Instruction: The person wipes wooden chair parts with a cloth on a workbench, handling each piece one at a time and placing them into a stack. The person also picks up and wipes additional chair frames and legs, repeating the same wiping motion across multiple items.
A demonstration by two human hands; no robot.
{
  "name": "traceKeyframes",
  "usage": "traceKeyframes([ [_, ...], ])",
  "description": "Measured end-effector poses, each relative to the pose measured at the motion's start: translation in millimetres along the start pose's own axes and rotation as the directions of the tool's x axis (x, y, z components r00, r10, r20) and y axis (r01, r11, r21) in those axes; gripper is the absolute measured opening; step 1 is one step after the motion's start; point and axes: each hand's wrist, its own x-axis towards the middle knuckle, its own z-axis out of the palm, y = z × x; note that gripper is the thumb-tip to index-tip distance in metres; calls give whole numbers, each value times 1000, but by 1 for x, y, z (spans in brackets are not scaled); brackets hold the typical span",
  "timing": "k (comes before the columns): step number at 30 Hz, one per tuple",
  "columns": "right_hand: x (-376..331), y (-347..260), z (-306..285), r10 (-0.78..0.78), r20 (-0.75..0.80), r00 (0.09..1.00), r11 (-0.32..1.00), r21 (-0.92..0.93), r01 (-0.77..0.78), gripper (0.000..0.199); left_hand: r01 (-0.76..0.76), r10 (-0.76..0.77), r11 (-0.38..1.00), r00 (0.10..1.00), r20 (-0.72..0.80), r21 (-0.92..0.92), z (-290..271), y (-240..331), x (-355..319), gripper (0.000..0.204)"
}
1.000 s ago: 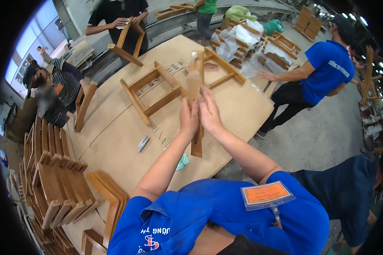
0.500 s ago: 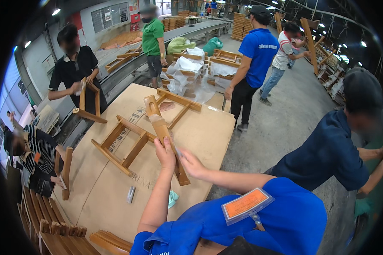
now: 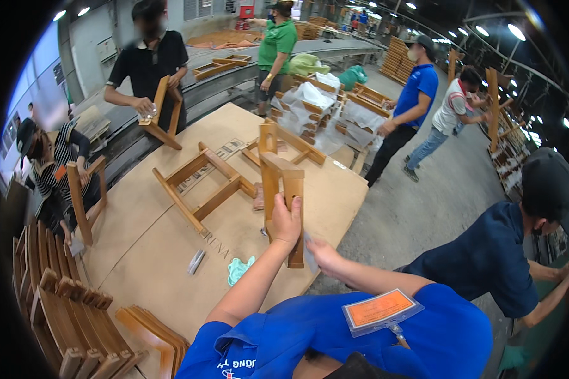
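Note:
My left hand (image 3: 287,218) is wrapped round a brown wooden frame (image 3: 270,170), holding it upright over the cardboard-covered table (image 3: 139,246). Its fingers close on the near upright, with the thumb on the face towards me. Low along that upright's right side is my right hand (image 3: 325,256), its fingers pinched on a thin greyish sheet (image 3: 310,254) that looks like sandpaper. Behind the held piece lies another wooden frame (image 3: 300,144), partly hidden. A ladder-like wooden frame (image 3: 216,201) rests left of my left hand, and a reddish-brown pad (image 3: 258,197) lies beside it.
A mint cloth (image 3: 239,270) and a small silvery object (image 3: 196,261) lie on the near tabletop. Stacked curved wooden parts (image 3: 76,322) fill the lower left. Co-workers handle frames at the left edge; another person (image 3: 487,252) bends close on my right.
The held frame has turned from slanted to upright, showing its crosspiece. Both hands have shifted right in view. The person in blue beyond the table has turned towards the wrapped stacks.

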Motion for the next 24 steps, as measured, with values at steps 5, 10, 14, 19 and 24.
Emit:
traceKeyframes([
  [5, 11, -24, -10, -3, 57, 998, 1000, 18, 2, 33, 20, -24, 998, 998, 62, 59, -4, 6, -4, 43],
  [10, 17, -52, -13, -354, 44, 934, 927, 149, 344, 37, 38, -48, 994, 993, 106, 98, -7, 10, -8, 45],
  [14, -17, 10, 4, 44, 24, 999, 997, -66, -42, 42, 2, -4, 999, 999, 43, 54, -8, 10, -3, 47],
  [19, 0, -7, -4, 43, 48, 998, 996, 78, -47, 27, -13, -1, 991, 994, 106, 130, -9, 13, -5, 48],
  [24, 23, -61, -24, -345, 91, 934, 902, 306, 303, 32, 8, -27, 992, 987, 159, 122, -9, 20, -8, 47],
])
